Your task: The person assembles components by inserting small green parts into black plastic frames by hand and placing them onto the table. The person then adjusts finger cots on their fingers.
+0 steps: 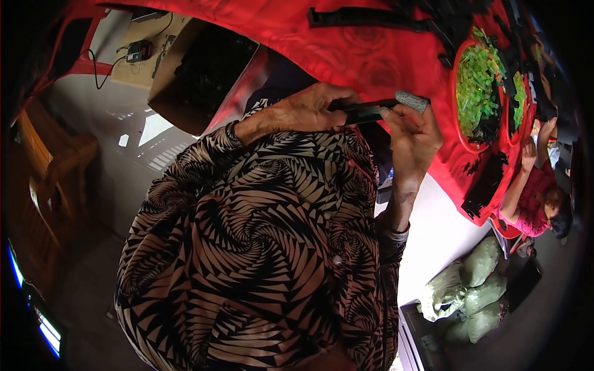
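Observation:
A slim, dark, glossy strip (364, 115) is held between my two hands above the near edge of the red-covered table. My left hand (317, 110) is closed around its left end, the fingers curled. At the other end, my right hand (413, 137) pinches it with thumb and fingers. A grey speckled cover (411, 101) sits on one finger of my right hand. Part of the strip is hidden by my fingers, and I cannot make out its exact kind.
The red tablecloth (371, 59) carries long black strips (371, 20), a red-rimmed bowl of green translucent pieces (476, 83) and a black pile (486, 185). A person in pink (532, 201) works at right. Pale sacks (467, 290) and an open box (170, 93) stand on the floor.

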A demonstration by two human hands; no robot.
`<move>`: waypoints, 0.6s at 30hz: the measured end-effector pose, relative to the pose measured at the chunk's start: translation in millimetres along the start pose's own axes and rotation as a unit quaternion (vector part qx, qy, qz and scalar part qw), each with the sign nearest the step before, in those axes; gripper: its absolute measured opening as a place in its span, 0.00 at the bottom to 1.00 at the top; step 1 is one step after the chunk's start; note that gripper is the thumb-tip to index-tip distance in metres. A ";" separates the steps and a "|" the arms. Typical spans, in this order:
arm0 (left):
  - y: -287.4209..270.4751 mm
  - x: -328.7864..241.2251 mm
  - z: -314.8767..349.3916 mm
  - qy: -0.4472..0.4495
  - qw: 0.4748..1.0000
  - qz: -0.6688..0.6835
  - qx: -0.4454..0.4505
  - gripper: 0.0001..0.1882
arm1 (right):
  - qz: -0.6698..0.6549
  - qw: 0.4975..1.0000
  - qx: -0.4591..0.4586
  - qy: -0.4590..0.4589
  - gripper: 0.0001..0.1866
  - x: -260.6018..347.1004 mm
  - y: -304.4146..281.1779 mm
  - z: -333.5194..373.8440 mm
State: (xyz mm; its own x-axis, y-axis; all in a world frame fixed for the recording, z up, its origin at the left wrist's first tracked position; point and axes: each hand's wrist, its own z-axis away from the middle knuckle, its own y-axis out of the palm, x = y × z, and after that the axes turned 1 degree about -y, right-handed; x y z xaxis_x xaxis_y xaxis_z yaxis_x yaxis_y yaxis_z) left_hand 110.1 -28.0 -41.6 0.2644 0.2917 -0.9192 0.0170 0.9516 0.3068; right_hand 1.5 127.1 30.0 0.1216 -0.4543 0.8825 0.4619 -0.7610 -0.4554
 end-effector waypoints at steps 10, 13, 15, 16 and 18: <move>-2.1 -1.6 -0.8 -0.015 0.999 -0.031 0.001 0.17 | 0.021 0.998 0.044 0.029 0.08 4.8 -5.1 0.3; -3.7 -0.7 -1.0 -0.015 0.999 -0.030 0.009 0.16 | 0.002 0.999 0.047 0.014 0.08 3.6 -3.9 0.9; -3.6 -1.3 -0.5 -0.016 0.999 -0.032 0.008 0.17 | -0.020 0.999 0.051 0.006 0.08 3.5 -2.7 2.1; -3.5 -1.6 -0.5 -0.016 0.999 -0.034 0.006 0.17 | -0.017 0.998 0.056 0.010 0.08 3.8 -1.5 3.1; -3.0 -1.4 -1.0 -0.021 0.999 -0.034 0.005 0.17 | -0.014 0.998 0.062 0.015 0.08 2.5 -0.4 4.3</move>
State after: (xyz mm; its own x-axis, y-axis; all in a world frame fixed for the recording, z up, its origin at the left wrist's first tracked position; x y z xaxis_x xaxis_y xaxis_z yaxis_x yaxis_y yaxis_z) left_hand 108.7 -31.1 -41.4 0.3017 0.2212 -0.9274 0.0452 0.9683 0.2457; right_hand 5.4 128.3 32.9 0.0817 -0.4490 0.8898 0.5698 -0.7114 -0.4113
